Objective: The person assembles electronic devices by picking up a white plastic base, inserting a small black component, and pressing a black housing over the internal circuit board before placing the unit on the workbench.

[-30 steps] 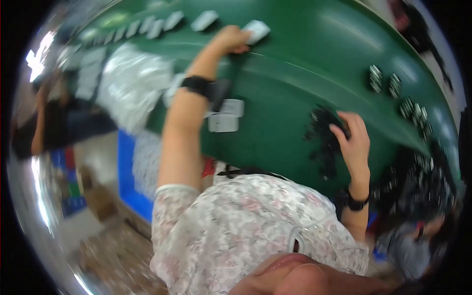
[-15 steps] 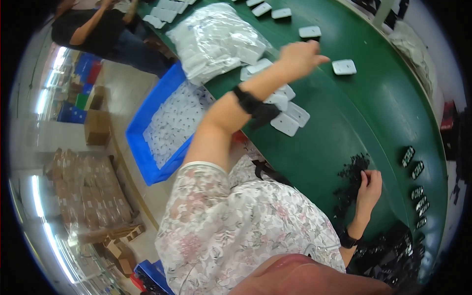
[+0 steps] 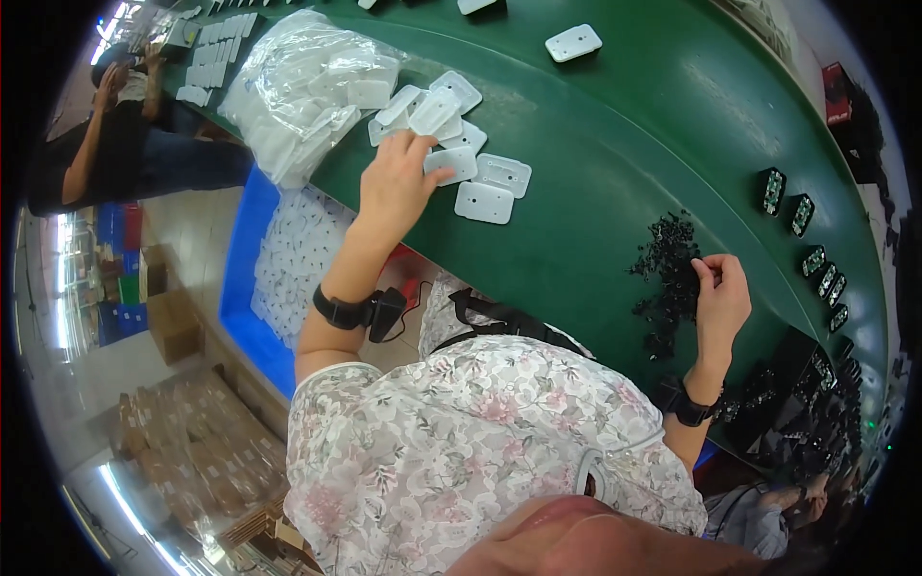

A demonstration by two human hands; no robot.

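Observation:
My left hand (image 3: 396,180) is over a loose pile of white plastic covers (image 3: 483,203) on the green table, its fingers and thumb spread apart. The thumb reaches one rounded rectangular cover (image 3: 451,163) at the pile's near side; I cannot see a grip on it. On the right, my right hand (image 3: 725,302) has thumb and forefinger pinched together at the edge of a heap of tiny black parts (image 3: 665,254). Whatever is between those fingertips is too small to make out.
A clear bag of white covers (image 3: 303,91) lies left of the pile, above a blue bin (image 3: 240,278) of translucent pieces. One white cover (image 3: 573,43) sits farther off on the green belt (image 3: 615,106). Green circuit boards in black housings (image 3: 772,191) line the right side. Another person (image 3: 106,154) is at far left.
My left hand has come back from the white covers on the belt to the loose pile. My right hand stays pinched by the black parts. The whole view has shifted.

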